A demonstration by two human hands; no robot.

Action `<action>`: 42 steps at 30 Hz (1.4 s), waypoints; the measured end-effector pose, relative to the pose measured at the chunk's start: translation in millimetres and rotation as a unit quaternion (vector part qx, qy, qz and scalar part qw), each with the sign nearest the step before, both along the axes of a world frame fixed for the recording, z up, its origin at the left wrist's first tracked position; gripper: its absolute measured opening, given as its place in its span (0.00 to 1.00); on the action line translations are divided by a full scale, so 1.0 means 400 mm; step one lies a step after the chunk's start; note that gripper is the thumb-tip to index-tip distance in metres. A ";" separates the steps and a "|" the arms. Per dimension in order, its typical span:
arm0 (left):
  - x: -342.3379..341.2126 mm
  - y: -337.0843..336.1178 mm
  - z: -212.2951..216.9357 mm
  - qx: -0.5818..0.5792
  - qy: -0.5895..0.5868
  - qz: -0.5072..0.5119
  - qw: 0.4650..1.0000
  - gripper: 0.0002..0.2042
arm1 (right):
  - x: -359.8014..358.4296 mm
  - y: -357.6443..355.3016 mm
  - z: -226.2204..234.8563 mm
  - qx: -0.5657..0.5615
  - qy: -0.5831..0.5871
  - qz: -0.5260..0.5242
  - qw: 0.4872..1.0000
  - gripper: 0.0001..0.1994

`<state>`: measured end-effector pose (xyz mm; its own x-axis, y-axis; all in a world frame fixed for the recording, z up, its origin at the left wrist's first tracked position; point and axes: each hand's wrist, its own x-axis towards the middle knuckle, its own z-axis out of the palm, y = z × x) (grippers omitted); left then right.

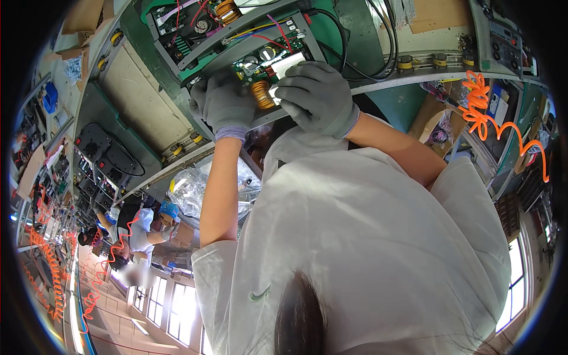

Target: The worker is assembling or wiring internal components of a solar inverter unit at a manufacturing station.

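Both my hands wear grey gloves and work over an open metal chassis [260, 56] holding green circuit boards. My left hand [223, 102] is curled at the near left edge of the chassis; what its fingers hold is hidden. Over the right part, my right hand [316, 97] has its fingers bent down beside a white rectangular part [289, 64], and its fingertips cover what they grip. Between the hands sits a copper-wound coil [262, 94]. Coloured wires [266, 36] cross the boards. A second open unit [204, 26] with another copper coil [227, 10] lies just beyond.
Black cables [343, 41] loop to the right of the chassis. Roller rails [438, 61] edge the bench. Clear plastic bags [192, 189] lie at lower left, near a black housing [103, 148]. An orange coiled hose [476, 106] hangs at right. Other people [139, 231] work at far left.
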<state>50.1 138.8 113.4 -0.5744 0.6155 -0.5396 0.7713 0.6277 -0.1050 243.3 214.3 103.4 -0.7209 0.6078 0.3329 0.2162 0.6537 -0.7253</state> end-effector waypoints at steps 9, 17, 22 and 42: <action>-0.034 0.035 -0.010 -0.066 -0.058 -0.016 0.996 0.17 | -0.002 0.002 0.008 0.012 -0.008 0.000 1.000 0.09; -0.031 0.003 -0.011 -0.013 -0.027 -0.056 0.998 0.17 | -0.008 -0.001 0.010 0.023 -0.011 -0.009 1.000 0.08; -0.031 -0.024 -0.002 0.019 -0.011 -0.065 0.998 0.14 | -0.009 -0.003 0.008 0.027 -0.005 0.000 1.000 0.09; -0.081 0.035 -0.049 -0.117 -0.022 -0.015 0.993 0.20 | -0.025 -0.013 0.000 0.031 -0.004 0.016 0.999 0.11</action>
<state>17.6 152.9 93.7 -0.5305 0.4868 -0.6940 0.7960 0.5676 -0.2103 233.2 209.0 103.5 -0.7423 0.5627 0.3638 0.1994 0.7038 -0.6818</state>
